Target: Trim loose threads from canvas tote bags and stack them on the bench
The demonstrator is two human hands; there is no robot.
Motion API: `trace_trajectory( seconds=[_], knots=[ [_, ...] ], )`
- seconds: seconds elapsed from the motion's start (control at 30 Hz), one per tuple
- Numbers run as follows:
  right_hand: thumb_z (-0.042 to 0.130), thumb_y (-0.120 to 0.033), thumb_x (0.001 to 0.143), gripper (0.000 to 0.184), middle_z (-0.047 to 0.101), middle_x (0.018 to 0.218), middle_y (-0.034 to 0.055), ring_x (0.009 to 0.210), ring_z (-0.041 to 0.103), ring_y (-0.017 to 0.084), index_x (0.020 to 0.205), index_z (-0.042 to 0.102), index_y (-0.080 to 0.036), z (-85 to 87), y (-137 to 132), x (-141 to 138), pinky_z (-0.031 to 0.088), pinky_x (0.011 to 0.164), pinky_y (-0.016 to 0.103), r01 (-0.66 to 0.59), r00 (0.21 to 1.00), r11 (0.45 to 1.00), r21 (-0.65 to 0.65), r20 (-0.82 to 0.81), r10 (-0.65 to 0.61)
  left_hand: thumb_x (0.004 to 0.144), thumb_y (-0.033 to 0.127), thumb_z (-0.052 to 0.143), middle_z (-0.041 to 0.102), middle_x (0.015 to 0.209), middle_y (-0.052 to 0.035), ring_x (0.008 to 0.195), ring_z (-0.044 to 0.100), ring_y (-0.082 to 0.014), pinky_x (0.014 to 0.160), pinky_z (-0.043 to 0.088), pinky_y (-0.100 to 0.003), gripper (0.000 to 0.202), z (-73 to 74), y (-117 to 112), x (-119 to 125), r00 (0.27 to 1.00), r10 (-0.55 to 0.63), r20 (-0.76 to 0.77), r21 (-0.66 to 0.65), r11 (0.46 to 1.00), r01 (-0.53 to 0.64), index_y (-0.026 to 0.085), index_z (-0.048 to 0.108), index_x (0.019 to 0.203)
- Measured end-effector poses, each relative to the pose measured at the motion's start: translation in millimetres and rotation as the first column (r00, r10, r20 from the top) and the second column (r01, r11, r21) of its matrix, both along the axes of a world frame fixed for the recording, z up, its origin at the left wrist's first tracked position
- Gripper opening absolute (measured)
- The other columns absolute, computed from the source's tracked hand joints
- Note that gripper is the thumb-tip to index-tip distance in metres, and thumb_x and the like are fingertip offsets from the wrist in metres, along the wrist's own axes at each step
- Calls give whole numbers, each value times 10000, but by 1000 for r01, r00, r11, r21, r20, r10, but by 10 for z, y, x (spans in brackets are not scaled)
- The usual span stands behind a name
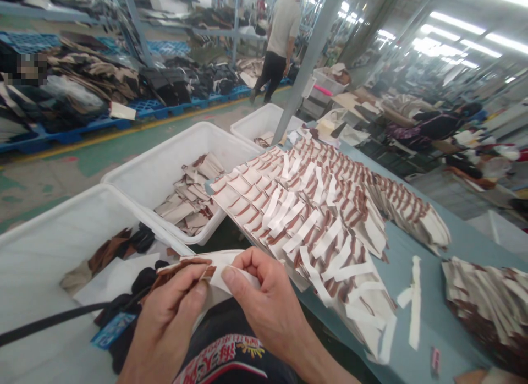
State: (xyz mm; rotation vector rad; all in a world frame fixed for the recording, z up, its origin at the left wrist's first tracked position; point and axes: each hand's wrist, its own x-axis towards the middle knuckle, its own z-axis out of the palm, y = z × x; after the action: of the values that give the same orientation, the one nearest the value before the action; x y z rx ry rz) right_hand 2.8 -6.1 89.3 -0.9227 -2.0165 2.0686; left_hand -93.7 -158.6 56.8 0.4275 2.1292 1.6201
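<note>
Close to my body, both hands hold a cream-and-brown piece of fabric or leather (214,257). My left hand (169,312) pinches its brown edge between thumb and fingers. My right hand (268,296) is closed on the cream side, its thumb pressing a white strip or flap (218,281) against the piece. Part of the piece is hidden behind my fingers. To the right, overlapping rows of similar cream-and-brown pieces (247,197) cover much of the table, with several loose white strips (301,230) scattered over them.
White plastic tubs (202,132) holding cut pieces stand along the table's left side. A bundle of pieces (487,296) and a small pink object (435,362) lie on the blue-green table (396,241). A metal post (305,70) rises beyond. A person (282,32) is in the aisle.
</note>
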Motion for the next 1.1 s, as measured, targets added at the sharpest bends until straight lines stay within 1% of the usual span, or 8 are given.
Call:
trace_trajectory(
  seconds=[0.07,0.23,0.53,0.67,0.73,0.87,1.0,1.1],
  knots=[
    [726,-549,912,362,601,701,-30,631,485,126,835,636,-208,-4,2,-22,375,581,249,1,1000,1000,22,9,-1,823,621,829,832,786,-78,935,822,-395,726,679,-338,399,19,70,33,997,67,36,7,998,-68,271,917,994],
    [749,-504,921,322,611,688,-36,634,520,135,825,641,-216,-70,-8,-61,376,577,251,1,999,995,99,33,-5,834,650,803,827,768,-79,895,826,-390,686,672,-338,465,48,181,86,993,87,74,14,996,-89,264,915,1067],
    [707,-533,939,324,708,716,-3,622,568,155,844,627,-234,-127,-59,-124,376,584,270,1,996,983,185,87,-18,942,492,781,889,1009,-73,905,829,-319,850,674,-321,317,-122,-61,-8,997,-66,43,106,993,61,249,931,1078],
    [687,-540,935,324,691,695,-5,619,572,165,825,604,-246,-144,-76,-160,364,597,280,15,994,966,260,97,-42,930,455,777,866,972,-48,848,777,-274,800,628,-300,305,-76,35,50,992,-14,123,137,991,-3,227,907,1086],
    [692,-535,940,328,659,657,-18,593,556,161,812,595,-249,-145,-75,-173,355,596,282,11,994,957,290,100,-42,942,445,746,829,886,-11,779,723,-230,731,566,-272,256,-16,105,68,996,54,75,106,992,-62,238,884,1000],
    [701,-522,934,330,615,627,-29,556,515,152,789,587,-248,-145,-36,-176,328,602,292,-12,995,924,383,99,-28,945,402,711,784,798,9,728,674,-215,698,515,-281,215,45,170,40,993,59,-105,61,997,-53,260,818,825],
    [698,-516,887,309,612,670,-19,603,529,163,785,593,-243,-157,30,-186,333,648,306,-5,999,879,476,37,-14,965,373,730,825,844,4,715,704,-210,740,550,-279,176,-33,124,-28,967,22,-253,57,998,-8,270,833,866],
    [674,-484,868,269,627,736,-8,686,559,183,788,591,-241,-163,71,-224,369,705,321,-15,999,894,447,35,-1,1004,322,707,831,866,7,698,737,-198,762,597,-260,160,-147,56,-103,921,-31,-388,30,999,46,265,834,924]
  ],
)
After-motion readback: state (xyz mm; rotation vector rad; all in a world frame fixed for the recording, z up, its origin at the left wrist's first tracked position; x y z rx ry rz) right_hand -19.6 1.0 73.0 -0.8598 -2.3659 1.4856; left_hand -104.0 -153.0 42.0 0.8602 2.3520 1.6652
